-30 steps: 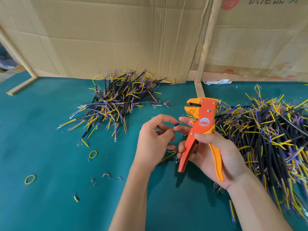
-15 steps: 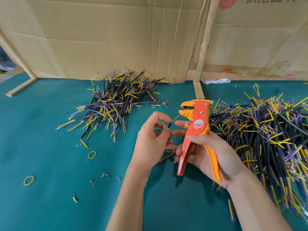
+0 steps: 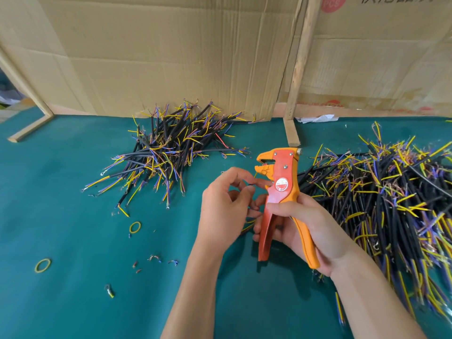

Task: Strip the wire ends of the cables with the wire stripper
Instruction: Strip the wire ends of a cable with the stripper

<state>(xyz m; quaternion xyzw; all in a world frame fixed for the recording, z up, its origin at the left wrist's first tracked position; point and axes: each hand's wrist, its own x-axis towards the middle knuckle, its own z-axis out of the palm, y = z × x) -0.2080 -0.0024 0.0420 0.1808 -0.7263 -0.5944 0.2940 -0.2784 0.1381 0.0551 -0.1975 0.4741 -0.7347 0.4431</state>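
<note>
My left hand (image 3: 226, 204) pinched a thin, floppy cable (image 3: 252, 184) close to its end, just left of the wire stripper (image 3: 281, 192) jaws, while my right hand (image 3: 310, 226) gripped both handles above the bench (image 3: 73, 241).

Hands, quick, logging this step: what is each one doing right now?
Left hand: pinches a thin cable just short of the stripper's head.
Right hand: grips the wire stripper by its handles.
</note>
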